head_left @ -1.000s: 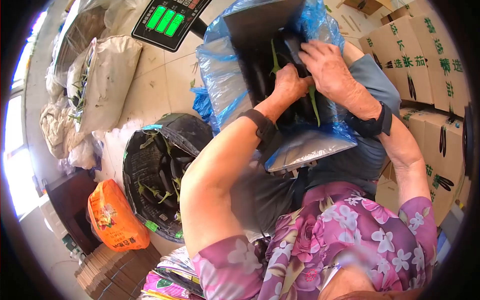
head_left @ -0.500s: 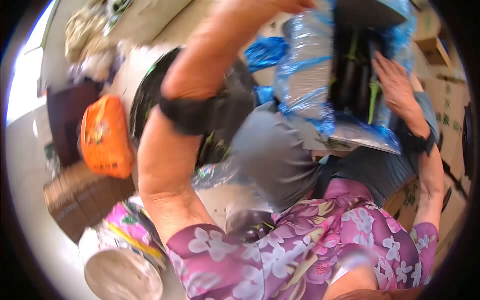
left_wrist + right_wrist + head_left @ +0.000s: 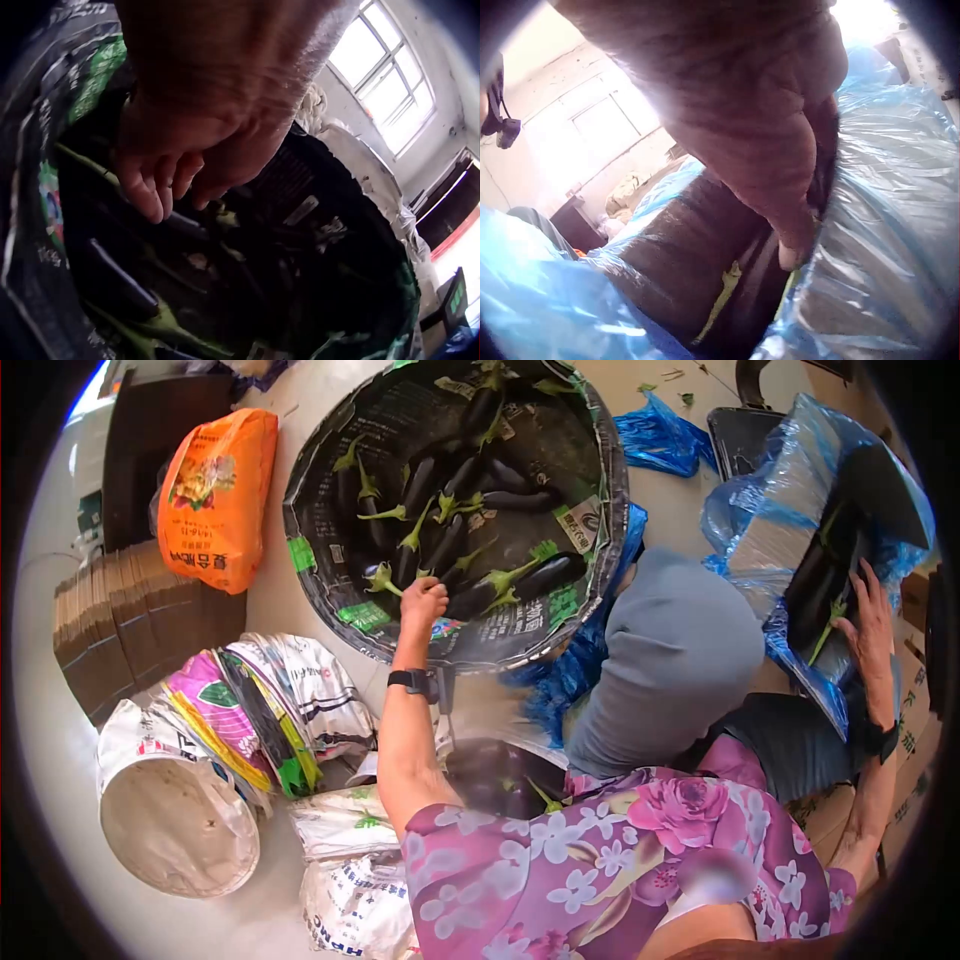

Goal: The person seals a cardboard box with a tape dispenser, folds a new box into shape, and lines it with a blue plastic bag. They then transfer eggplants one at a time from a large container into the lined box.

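My left hand (image 3: 424, 601) reaches into a round black basket (image 3: 316, 582), its fingers bent and pointing down. Right at its fingertips is the green stem end of a dark eggplant (image 3: 445, 550); I cannot tell whether the fingers hold it. In the left wrist view, another eggplant (image 3: 124, 281) lies below the hand. My right hand (image 3: 870, 630) lies with extended fingers along the near side of a box lined with blue plastic film (image 3: 765, 545). Long eggplants (image 3: 815, 595) lie lengthwise in this box, and the thumb reaches over them, close to a green stem (image 3: 721, 300).
An orange bag (image 3: 215, 500) and stacked flat cardboard (image 3: 125, 625) stand left of the basket. Printed sacks (image 3: 300, 685) and a white bucket-shaped container (image 3: 180, 825) are nearer. Blue plastic (image 3: 660, 438) and a scale (image 3: 742, 442) are by the box. A bent knee (image 3: 680, 650) separates basket from box.
My left hand has left the eggplants in the box and swung left, down into the basket. The right hand has stayed at the box. The head view has turned left towards the basket.
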A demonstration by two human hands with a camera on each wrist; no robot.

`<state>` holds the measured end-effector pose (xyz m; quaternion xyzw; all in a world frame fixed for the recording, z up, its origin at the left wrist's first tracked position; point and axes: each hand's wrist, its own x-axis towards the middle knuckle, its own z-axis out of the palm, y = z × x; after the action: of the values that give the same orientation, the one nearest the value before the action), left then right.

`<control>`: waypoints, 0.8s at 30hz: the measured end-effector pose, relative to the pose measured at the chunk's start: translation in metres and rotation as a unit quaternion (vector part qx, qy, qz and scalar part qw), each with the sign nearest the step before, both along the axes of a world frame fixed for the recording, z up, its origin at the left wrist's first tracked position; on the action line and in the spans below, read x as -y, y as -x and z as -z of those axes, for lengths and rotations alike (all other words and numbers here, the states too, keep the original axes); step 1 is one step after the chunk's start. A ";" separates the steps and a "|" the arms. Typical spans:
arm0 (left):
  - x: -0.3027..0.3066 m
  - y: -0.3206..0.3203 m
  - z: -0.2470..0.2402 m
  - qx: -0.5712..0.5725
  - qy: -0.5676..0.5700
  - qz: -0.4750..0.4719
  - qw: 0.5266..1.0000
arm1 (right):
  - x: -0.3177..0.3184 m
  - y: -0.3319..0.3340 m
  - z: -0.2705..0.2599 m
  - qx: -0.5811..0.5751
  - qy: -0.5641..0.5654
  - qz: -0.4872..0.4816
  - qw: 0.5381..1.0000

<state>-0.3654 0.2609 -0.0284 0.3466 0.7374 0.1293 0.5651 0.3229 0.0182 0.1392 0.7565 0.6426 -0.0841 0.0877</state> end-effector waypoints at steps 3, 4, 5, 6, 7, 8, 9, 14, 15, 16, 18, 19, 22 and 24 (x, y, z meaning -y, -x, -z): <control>0.005 0.000 0.035 -0.109 -0.027 0.147 0.983 | -0.002 0.000 -0.005 0.005 0.030 0.003 1.000; 0.002 -0.008 0.029 -0.186 -0.068 0.266 0.943 | -0.002 0.001 -0.006 0.016 0.043 0.005 0.999; 0.000 -0.020 0.023 -0.216 -0.075 0.294 0.928 | 0.000 0.000 -0.006 0.019 0.046 0.005 0.999; -0.004 -0.031 0.017 -0.211 -0.072 0.295 0.929 | 0.001 -0.001 -0.006 0.034 0.038 -0.006 0.999; -0.009 -0.040 0.017 -0.213 -0.106 0.327 0.915 | 0.003 -0.002 -0.006 0.049 0.031 -0.017 0.998; -0.013 -0.050 0.016 -0.215 -0.138 0.360 0.898 | 0.004 -0.003 -0.008 0.051 0.035 -0.017 0.998; -0.017 -0.058 0.015 -0.212 -0.139 0.376 0.891 | 0.005 -0.003 -0.009 0.055 0.047 -0.011 0.997; -0.004 -0.109 0.040 -0.160 -0.158 0.492 0.841 | 0.002 -0.003 -0.013 0.056 0.060 -0.011 0.997; 0.005 -0.121 0.046 -0.144 -0.152 0.530 0.822 | 0.003 -0.002 -0.012 0.057 0.056 -0.014 0.997; 0.012 -0.140 0.037 -0.185 -0.144 0.594 0.770 | 0.004 -0.002 -0.013 0.059 0.051 -0.016 0.997; 0.023 -0.155 0.059 -0.214 -0.124 0.634 0.733 | 0.002 0.001 -0.015 0.054 0.055 -0.012 0.997; 0.024 -0.156 0.063 -0.212 -0.126 0.635 0.732 | 0.001 0.002 -0.016 0.048 0.055 -0.007 0.997; 0.015 -0.166 0.068 -0.193 -0.118 0.614 0.756 | 0.001 0.005 -0.014 0.051 0.072 0.008 0.996; 0.010 -0.167 0.061 -0.134 -0.256 0.476 0.830 | -0.002 0.005 -0.011 0.043 0.057 -0.001 0.997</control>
<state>-0.1979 0.2509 -0.0898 0.8011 0.4898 -0.0190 0.3434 0.3177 0.0204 0.1506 0.7527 0.6330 -0.0876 0.1584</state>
